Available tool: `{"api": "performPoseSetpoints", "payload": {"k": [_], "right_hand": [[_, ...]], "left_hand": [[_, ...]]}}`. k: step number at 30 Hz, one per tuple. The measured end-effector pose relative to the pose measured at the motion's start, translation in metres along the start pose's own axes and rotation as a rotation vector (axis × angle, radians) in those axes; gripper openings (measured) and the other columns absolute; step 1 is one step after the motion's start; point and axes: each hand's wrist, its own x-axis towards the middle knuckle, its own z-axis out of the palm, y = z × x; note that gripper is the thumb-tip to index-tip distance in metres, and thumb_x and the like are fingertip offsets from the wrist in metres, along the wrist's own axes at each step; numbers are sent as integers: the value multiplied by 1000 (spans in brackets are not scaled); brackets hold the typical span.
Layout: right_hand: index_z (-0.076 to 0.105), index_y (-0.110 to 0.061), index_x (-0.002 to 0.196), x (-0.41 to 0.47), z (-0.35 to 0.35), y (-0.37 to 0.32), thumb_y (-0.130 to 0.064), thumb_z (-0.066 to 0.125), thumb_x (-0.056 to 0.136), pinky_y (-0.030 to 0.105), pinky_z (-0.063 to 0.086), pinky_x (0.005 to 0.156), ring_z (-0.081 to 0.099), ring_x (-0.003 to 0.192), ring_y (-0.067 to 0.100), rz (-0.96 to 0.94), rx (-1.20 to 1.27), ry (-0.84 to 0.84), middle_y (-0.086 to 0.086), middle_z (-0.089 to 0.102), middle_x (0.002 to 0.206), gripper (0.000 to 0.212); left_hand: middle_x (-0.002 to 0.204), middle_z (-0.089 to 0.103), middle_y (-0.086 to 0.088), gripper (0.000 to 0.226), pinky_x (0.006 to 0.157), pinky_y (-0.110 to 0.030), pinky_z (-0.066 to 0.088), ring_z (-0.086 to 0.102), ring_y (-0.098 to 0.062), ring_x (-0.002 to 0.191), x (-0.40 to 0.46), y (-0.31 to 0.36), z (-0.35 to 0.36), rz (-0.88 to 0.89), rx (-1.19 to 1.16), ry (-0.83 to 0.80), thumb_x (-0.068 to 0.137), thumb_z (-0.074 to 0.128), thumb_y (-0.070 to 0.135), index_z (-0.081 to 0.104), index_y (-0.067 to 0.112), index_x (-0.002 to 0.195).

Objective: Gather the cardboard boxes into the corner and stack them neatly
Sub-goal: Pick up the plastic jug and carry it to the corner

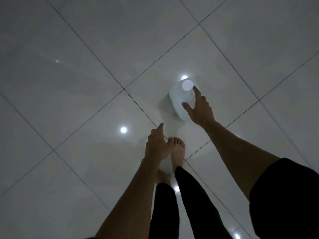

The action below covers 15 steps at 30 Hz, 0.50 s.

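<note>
Head cam: blurry pale box (179, 102); both hands (200, 109) spread, ungripped; dim.

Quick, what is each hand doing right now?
Left hand: loosely curled, holding nothing.
Right hand: open, fingers spread over a pale box on the floor; no grip yet.

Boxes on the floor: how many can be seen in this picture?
1. A pale box with a green edge lies on the tiled floor, under the open right hand. Others may be out of view.
</note>
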Motion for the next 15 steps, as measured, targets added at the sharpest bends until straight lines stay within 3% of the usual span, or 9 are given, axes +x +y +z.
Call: {"api": "performPoseSetpoints", "payload": {"k": [6,12,15], "right_hand": [[16,-26,156,29,1,-6,-41,55,98,51,41,106,49,128,42,41,242,-27,12,45,150,72],[27,-31,151,2,5,-28,-51,51,96,43,54,87,64,108,35,-16,102,77,11,60,133,63],[31,-32,149,-17,-2,-42,-54,50,96,41,56,85,67,102,31,-73,31,112,8,65,125,61]], "left_hand": [[153,31,-13,68,106,-43,39,37,-32,137,28,16,7,-30,-80,23,98,51,35,17,22,155],[149,37,-11,67,108,-48,42,41,-31,134,26,24,3,11,-269,87,97,52,38,19,23,153],[152,34,-10,61,106,-43,42,43,-29,135,16,27,1,-24,-411,172,101,44,39,18,23,154]]}}
